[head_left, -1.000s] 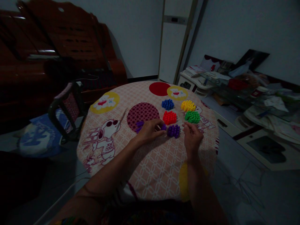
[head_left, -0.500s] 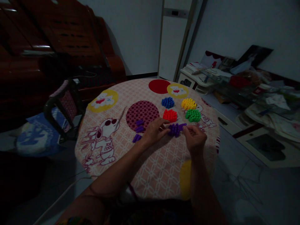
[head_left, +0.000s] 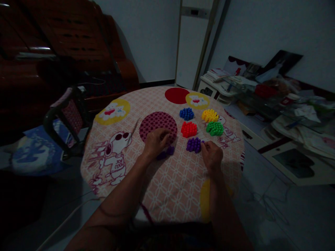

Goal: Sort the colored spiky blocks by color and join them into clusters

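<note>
My right hand [head_left: 212, 156] pinches a small purple plastic piece at the right edge of a purple cluster [head_left: 193, 145] of knobby, round-topped pieces. To the left, my left hand [head_left: 156, 142] hovers over the maroon checkered circle of the cloth, fingers curled and thumb apart, with nothing visible in its grasp. Just below it, partly in its shadow, lie loose purple pieces [head_left: 170, 150]. Similar clusters stand behind the purple one: red [head_left: 188, 129], blue [head_left: 186, 114], yellow [head_left: 209, 115] and green [head_left: 215, 128].
A patterned cloth covers the round table [head_left: 172, 195]. A chair [head_left: 69, 118] stands at its left, with a wooden bench [head_left: 128, 73] behind. On the right is a low cabinet [head_left: 293, 164] loaded with papers and bags. A cable [head_left: 70, 216] hangs near the table's left front.
My left hand has moved left, away from the purple cluster, to above the loose purple pieces. My right hand has shifted slightly left and down, staying beside the cluster.
</note>
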`<state>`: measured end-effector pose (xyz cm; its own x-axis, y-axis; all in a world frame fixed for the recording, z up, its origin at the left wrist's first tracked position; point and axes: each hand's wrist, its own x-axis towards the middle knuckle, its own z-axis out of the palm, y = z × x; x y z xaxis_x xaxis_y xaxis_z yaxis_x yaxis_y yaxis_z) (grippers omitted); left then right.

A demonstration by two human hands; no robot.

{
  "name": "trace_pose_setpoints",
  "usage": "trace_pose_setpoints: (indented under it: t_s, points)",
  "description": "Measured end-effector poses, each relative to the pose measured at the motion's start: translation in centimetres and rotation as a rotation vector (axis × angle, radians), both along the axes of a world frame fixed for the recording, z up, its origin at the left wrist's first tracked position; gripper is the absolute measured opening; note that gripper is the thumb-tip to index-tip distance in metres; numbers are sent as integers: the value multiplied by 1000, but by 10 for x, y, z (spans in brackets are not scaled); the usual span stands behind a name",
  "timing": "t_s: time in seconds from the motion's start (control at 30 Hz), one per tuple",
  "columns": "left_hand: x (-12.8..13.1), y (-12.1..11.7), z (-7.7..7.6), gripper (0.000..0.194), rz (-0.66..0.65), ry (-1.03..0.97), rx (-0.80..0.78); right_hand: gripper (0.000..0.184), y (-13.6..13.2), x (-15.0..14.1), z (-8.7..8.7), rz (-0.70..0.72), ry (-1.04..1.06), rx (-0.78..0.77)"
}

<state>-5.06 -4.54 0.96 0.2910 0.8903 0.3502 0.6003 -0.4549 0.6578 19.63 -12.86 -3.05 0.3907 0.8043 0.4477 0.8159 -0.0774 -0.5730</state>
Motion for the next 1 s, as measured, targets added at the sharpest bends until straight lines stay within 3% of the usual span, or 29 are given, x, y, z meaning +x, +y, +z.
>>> trace_pose_setpoints:
  t_s: [0.23, 0.43, 0.6, 0.77, 1.0]
  points:
    - [-16, 7, 7, 27, 97, 47, -19, 40, -3, 0, 3, 15, -80, 13]
    - [-2, -3, 2, 29, -157, 379, -187, 45, -7, 4, 1, -20, 100, 104]
    - [14, -12, -4, 31, -155, 532, -197, 43, -9, 3, 0, -39, 257, 180]
    - [16, -10, -12, 22, -211, 357, -206, 42, -10, 3, -1, -43, 322, 202]
    - [29, -18, -9, 14, -364, -136, -330, 41, -9, 2, -4, -15, 415, 209]
